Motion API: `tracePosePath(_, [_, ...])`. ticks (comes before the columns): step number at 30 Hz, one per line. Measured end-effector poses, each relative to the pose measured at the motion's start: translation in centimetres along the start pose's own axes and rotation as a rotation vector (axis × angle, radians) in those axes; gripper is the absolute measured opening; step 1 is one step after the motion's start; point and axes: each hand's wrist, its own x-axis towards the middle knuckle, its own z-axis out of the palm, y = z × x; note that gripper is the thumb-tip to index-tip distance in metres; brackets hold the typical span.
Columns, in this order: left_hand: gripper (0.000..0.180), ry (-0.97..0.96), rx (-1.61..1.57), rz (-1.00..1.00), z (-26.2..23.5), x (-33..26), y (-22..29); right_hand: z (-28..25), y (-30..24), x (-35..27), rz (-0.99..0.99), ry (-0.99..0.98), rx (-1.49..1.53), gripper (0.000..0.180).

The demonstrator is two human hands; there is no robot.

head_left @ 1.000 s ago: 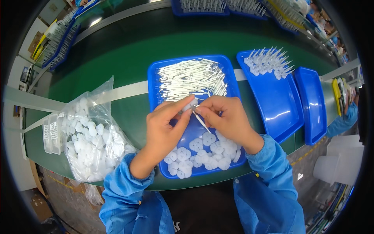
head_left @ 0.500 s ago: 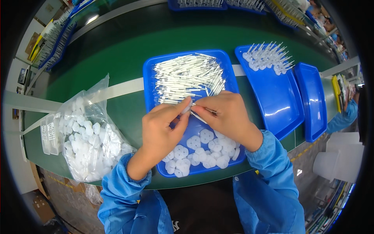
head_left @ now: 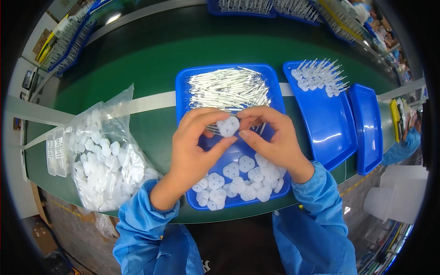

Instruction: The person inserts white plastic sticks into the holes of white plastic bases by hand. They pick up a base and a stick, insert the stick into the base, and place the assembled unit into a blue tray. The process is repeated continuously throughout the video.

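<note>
Over the blue tray, I hold a white flower-shaped plastic disc with its face turned up toward me. My left hand pinches it from the left between thumb and fingers. The fingers of my right hand close in on its right edge; whether a stick sits behind the disc is hidden. Beyond my hands, a pile of thin whitish sticks fills the tray's far half. Several more flower-shaped discs lie heaped in its near part.
Left on the green table lies a clear bag of white discs. To the right, a blue tray carries discs with upright sticks, beside stacked blue trays. Filled trays line the far side. A person's blue sleeve shows far right.
The disc has turned from nearly edge-on to facing me. My right fingers, which had a thin stick at the disc, have shifted to its right edge and spread wider.
</note>
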Motion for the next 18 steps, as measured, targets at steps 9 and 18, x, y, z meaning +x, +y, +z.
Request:
tracePosePath(9, [0.049, -0.047, 0.04, 0.115, 0.4, -0.1, 0.3, 0.1, -0.2, -0.3, 0.234, 0.009, 0.296, 0.02])
tracePosePath(18, [0.049, -0.1, 0.058, 0.183, 0.2, -0.4, 0.2, 0.0, -0.1, -1.3, 0.153, 0.002, 0.291, 0.017])
